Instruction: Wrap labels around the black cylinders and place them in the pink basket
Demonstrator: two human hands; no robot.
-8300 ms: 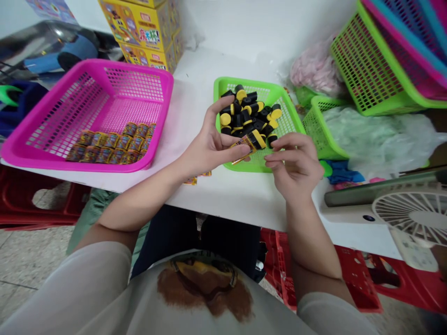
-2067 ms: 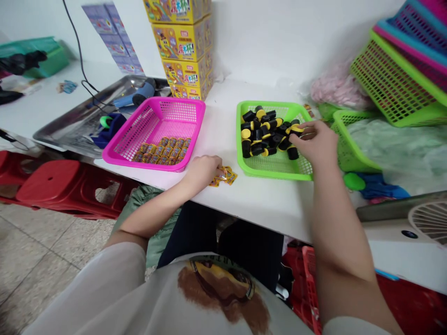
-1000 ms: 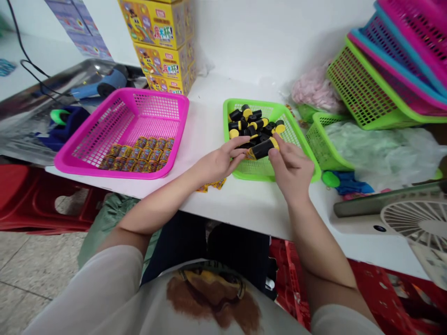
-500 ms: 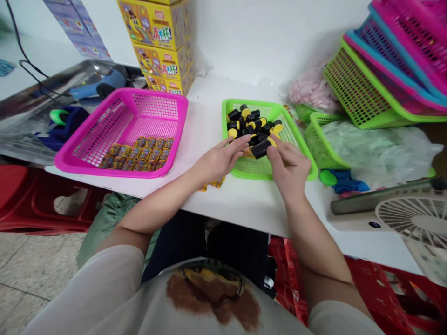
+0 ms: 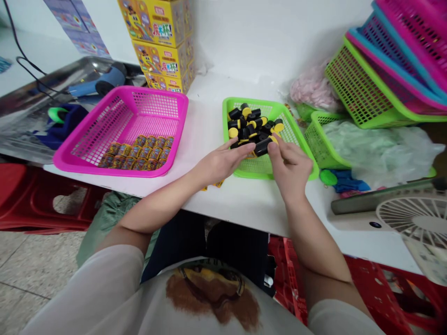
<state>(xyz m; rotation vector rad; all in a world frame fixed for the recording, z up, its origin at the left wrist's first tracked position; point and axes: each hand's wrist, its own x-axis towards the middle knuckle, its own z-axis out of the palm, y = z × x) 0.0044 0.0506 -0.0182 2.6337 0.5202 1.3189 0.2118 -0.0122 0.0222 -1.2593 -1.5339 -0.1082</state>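
Observation:
My right hand (image 5: 290, 164) pinches a black cylinder with a yellow cap (image 5: 262, 146) over the front of the small green basket (image 5: 228, 103). My left hand (image 5: 219, 162) meets it from the left, its fingers closed against the cylinder and a yellow sticker that is mostly hidden between the hands. Several more black-and-yellow cylinders (image 5: 249, 122) are piled in the green basket. The pink basket (image 5: 99, 165) to the left holds neat rows of several labelled cylinders (image 5: 139, 151).
Yellow stickers (image 5: 214, 185) lie on the white table (image 5: 244, 204) under my left wrist. Yellow boxes (image 5: 160, 42) are stacked at the back. Stacked baskets (image 5: 387, 65), plastic bags (image 5: 377, 144) and a fan (image 5: 412, 218) fill the right. A metal tray (image 5: 38, 107) sits far left.
Since two seconds ago my left hand left the stickers on the table and my right hand took a cylinder from the pile; both hands came together at the green basket's front.

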